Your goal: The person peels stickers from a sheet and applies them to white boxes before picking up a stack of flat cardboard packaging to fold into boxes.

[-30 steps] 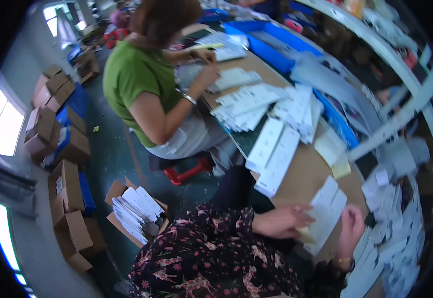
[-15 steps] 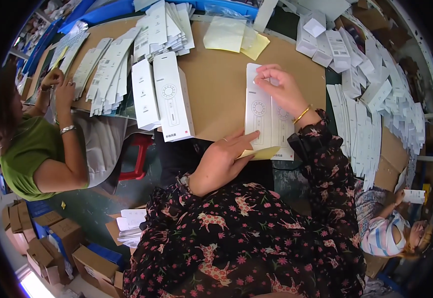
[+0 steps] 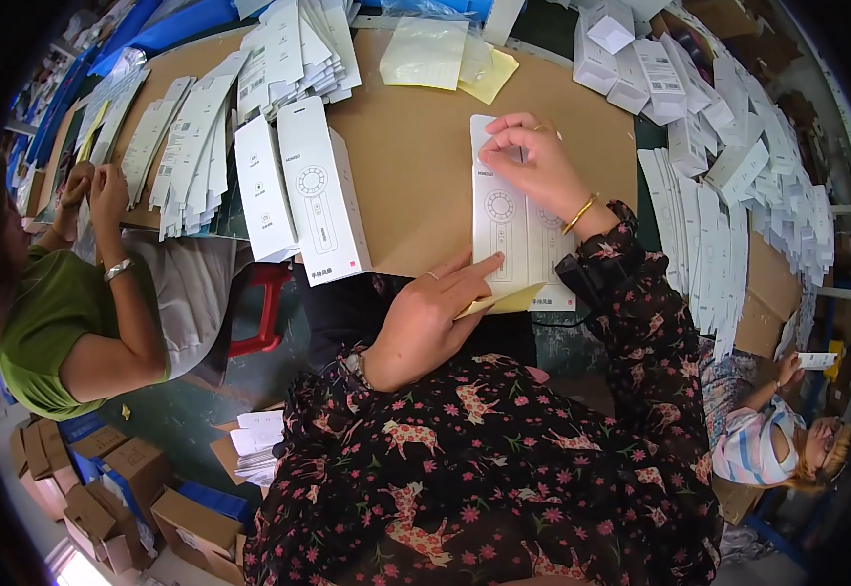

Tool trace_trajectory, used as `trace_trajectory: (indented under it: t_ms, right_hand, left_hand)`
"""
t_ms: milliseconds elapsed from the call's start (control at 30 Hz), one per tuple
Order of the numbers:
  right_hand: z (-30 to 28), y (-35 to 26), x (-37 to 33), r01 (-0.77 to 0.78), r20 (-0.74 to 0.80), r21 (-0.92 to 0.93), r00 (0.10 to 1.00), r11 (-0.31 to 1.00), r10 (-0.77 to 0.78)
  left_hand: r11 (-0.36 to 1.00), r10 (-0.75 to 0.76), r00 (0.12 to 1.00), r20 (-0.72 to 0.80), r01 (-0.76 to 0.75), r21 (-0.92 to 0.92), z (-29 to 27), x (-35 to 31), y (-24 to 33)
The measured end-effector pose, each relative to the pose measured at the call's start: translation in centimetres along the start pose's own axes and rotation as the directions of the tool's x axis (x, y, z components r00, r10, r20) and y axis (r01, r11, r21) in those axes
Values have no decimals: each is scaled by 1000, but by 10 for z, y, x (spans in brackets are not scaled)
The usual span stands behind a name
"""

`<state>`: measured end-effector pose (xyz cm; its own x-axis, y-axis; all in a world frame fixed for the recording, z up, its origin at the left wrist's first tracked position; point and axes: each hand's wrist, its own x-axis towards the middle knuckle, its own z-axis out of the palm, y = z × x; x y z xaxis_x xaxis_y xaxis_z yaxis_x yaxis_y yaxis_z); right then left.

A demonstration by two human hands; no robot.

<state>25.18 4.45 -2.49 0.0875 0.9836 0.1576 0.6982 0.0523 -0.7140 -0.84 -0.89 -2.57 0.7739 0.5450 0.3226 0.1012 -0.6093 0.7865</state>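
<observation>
Left hand (image 3: 425, 322): index fingertip on the carton, yellow slip (image 3: 511, 301) held between thumb and fingers. Right hand (image 3: 545, 171): fingers curled, thumb close to the fingertips, over the carton's far end. Can't tell if anything is pinched there.

Carton (image 3: 500, 234): white, flattened, dial drawing on the face. Lies at the near edge of the brown board (image 3: 416, 176), under both hands; the slip crosses its near end.

Left of it, well apart: two formed white boxes, front one (image 3: 333, 220) and back one (image 3: 267, 205), side by side. Past those, flat cartons fanned in stacks (image 3: 191, 161). Far side of the board: yellow sheets (image 3: 489, 78), partly under a clear bag (image 3: 425, 49).

Right: row of flat cartons (image 3: 714, 254), heap of white boxes (image 3: 670, 93) beyond.

Co-worker in green top (image 3: 103, 337) at left, hands close together, red stool (image 3: 264, 313) beside. Second person in striped top (image 3: 758, 444), lower right, holding a white box (image 3: 816, 360). Brown boxes (image 3: 201, 523) on the floor, lower left.
</observation>
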Motion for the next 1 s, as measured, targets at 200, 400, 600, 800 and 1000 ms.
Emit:
trace_trajectory:
  t_ms: [200, 400, 600, 800, 1000]
  right_hand:
    - [1, 0, 0, 103, -46, -188, 992, 977, -114]
    - [-1, -14, 3, 0, -7, -123, 1000, 992, -1]
    - [-5, 5, -2, 35, -45, 130, 999, 991, -29]
    - [-44, -59, -66, 4, -121, 597, 989, 802, 85]
    - [-18, -88, -140, -98, -53, 817, 968, 568, 244]
  left_hand:
    - [1000, 11, 1000, -2, -11, 5, 1, 2, 1]
    - [999, 7, 1000, 0, -7, 35, 0, 1, 4]
    - [1000, 16, 1000, -23, -16, -8, -2, 1, 6]
    - [787, -494, 869, -17, 439, -435, -23, -8, 16]
    - [569, -573, 817, -62, 342, -748, -24, 3, 29]
